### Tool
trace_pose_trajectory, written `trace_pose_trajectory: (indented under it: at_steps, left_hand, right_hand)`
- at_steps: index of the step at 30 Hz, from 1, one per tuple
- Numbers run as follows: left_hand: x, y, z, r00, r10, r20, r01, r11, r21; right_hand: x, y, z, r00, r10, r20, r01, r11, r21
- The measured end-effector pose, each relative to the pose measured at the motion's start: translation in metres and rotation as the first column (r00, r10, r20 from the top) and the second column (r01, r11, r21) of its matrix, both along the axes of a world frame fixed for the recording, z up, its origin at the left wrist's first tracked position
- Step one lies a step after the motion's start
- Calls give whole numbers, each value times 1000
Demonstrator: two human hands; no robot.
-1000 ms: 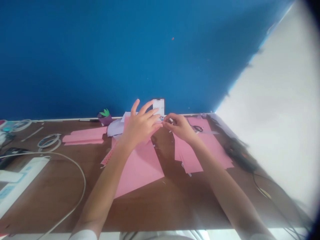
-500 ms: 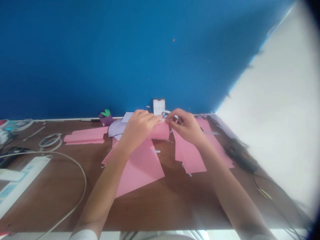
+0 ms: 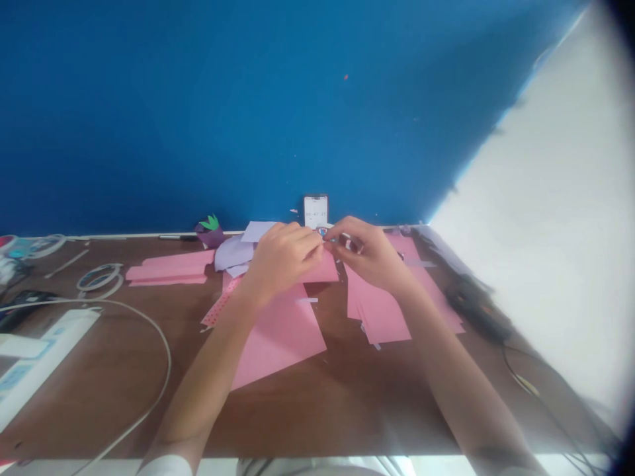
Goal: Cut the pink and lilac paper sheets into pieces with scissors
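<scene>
digital readout on the phone point(image 3: 315, 211) standing upright against the blue wall: dark digits on a white screen, in timer-like pairs, legible as "00 47 2", the final digit or digits too blurred to read. a smaller line of marks on the same screen is not legible. white power strip point(image 3: 49, 344), lower left of the desk: blue printed panel point(image 3: 14, 377) near its end, its lettering too blurred to read. no other legible text, brand or number appears in this view.
</scene>
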State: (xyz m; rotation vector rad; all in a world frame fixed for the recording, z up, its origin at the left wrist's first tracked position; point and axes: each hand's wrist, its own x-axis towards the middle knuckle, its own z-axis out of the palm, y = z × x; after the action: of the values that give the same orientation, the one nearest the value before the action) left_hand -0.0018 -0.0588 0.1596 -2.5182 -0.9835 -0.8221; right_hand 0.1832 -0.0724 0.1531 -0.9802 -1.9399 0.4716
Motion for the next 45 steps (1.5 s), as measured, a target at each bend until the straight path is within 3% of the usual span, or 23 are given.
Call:
trace_pose_trajectory:
  at_steps: [6,13,24,36,45]
  left_hand:
    - [-2,1,0,1000,5,-17,-5,1000,-12]
    - [4,1,-5,997,1,74,2,999,-40]
    - [5,-1,-6,994,102,24,-102,995,-16]
    - [6,0,-7,988,137,64,-130,985,-110]
    - [5,0,-6,994,87,72,-74,983,-169]
  right_hand:
    - [1,-3,4,999,31,19,-31,999,7]
    - [0,-5,5,999,-37,27,36,999,33]
    - [1,-1,-2,992,-56,112,49,997,62]
    - [-5,-1,-3,979,-190,68,185,979,81]
    - [-6,1,-7,961,-267,67,260,960,101]
